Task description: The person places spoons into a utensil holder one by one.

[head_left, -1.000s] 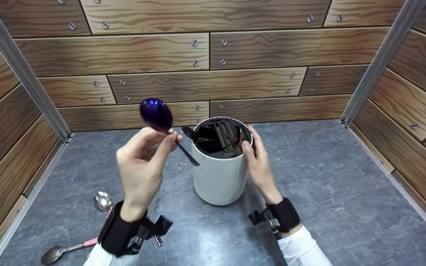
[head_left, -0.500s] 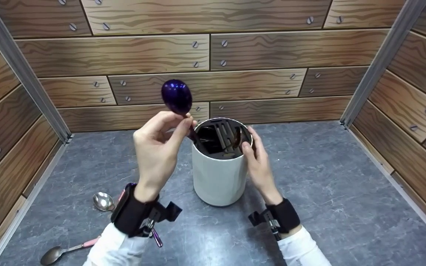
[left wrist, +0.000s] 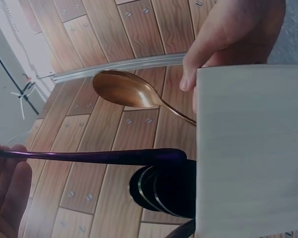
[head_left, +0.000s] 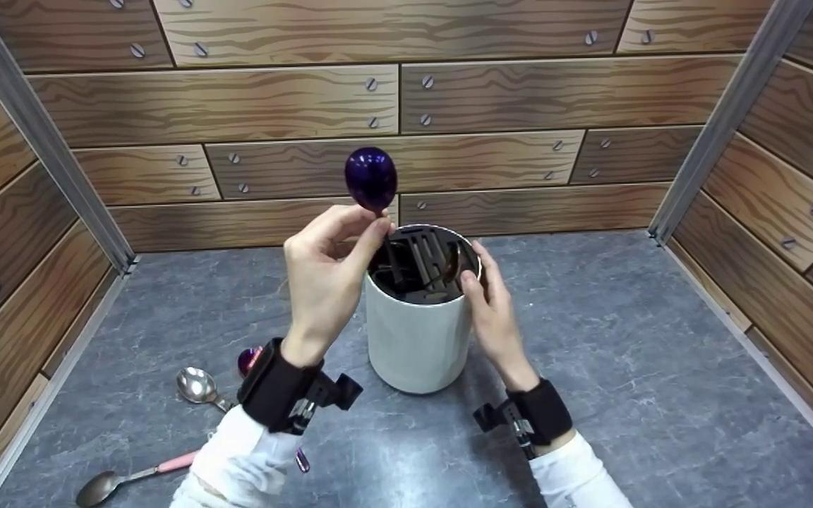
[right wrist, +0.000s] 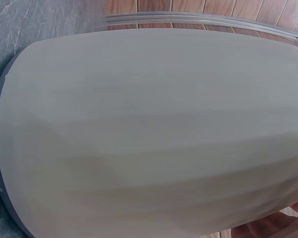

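Observation:
Between thumb and fingers, my left hand [head_left: 332, 264] pinches a shiny purple spoon [head_left: 371, 176] just below its bowl. The spoon stands nearly upright, bowl up, its handle pointing down into the mouth of a white cylindrical utensil holder [head_left: 417, 346]. In the left wrist view, the purple handle [left wrist: 104, 157] ends right by the rim. My right hand [head_left: 495, 321] holds the holder's right side, thumb at the rim. A gold spoon [left wrist: 126, 89] and dark rounded utensils [left wrist: 156, 188] stick out of the holder, and its dark slotted insert [head_left: 428, 257] shows inside.
On the grey tabletop [head_left: 625, 353] to the left lie a silver spoon [head_left: 196, 385], a pink-handled spoon [head_left: 131, 478] and a purple-red piece [head_left: 248, 360], partly behind the left wrist. Wood-patterned walls [head_left: 406, 99] enclose the back and sides.
My left hand has moved right to the holder, and the purple spoon has turned more upright, its handle end going from outside the rim to inside the mouth. The right hand stays put.

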Demonstrator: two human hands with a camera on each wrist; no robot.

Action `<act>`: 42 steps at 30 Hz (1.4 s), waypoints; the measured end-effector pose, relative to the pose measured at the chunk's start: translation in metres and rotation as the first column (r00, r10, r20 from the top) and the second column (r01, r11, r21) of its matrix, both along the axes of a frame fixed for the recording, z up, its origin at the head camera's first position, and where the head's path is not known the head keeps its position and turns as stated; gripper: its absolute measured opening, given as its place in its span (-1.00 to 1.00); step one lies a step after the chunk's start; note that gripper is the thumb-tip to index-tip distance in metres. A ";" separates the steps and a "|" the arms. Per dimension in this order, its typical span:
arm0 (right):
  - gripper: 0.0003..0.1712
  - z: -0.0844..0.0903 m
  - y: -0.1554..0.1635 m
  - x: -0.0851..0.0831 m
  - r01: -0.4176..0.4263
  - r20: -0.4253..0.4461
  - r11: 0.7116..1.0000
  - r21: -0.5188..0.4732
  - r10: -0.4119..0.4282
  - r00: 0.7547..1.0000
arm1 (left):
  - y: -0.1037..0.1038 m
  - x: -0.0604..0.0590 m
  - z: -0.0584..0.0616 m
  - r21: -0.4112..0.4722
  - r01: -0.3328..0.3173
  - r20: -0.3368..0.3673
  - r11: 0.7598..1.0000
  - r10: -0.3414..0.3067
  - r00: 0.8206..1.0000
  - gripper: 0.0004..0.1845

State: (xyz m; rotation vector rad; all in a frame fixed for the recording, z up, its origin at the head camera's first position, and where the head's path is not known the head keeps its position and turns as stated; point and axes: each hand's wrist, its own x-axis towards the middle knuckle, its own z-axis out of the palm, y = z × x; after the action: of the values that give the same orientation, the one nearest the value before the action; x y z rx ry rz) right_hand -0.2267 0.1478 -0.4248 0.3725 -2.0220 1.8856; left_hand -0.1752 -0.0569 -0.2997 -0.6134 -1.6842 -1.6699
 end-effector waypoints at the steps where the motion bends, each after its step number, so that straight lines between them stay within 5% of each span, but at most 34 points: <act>1: -0.35 0.000 0.000 0.000 -0.001 0.000 1.000 0.003 0.001 1.000 | 0.001 -0.001 -0.001 -0.005 -0.002 0.002 1.000 0.002 1.000 -0.94; 15: -0.35 0.001 -0.001 0.001 -0.015 -0.001 1.000 -0.008 0.015 1.000 | 0.008 -0.013 -0.015 -0.088 -0.046 0.016 0.995 0.047 0.999 -0.95; 42: -0.35 0.000 -0.001 0.000 -0.031 -0.019 0.999 -0.030 0.030 0.999 | 0.011 -0.019 -0.037 -0.301 -0.117 -0.007 0.946 0.121 0.993 -0.92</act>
State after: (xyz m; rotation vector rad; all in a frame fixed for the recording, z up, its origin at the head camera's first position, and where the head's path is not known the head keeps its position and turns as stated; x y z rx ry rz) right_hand -0.2262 0.1469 -0.4247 0.4132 -1.9844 1.9216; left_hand -0.1939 -0.0462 -0.3372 -0.6304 -1.9628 -1.3445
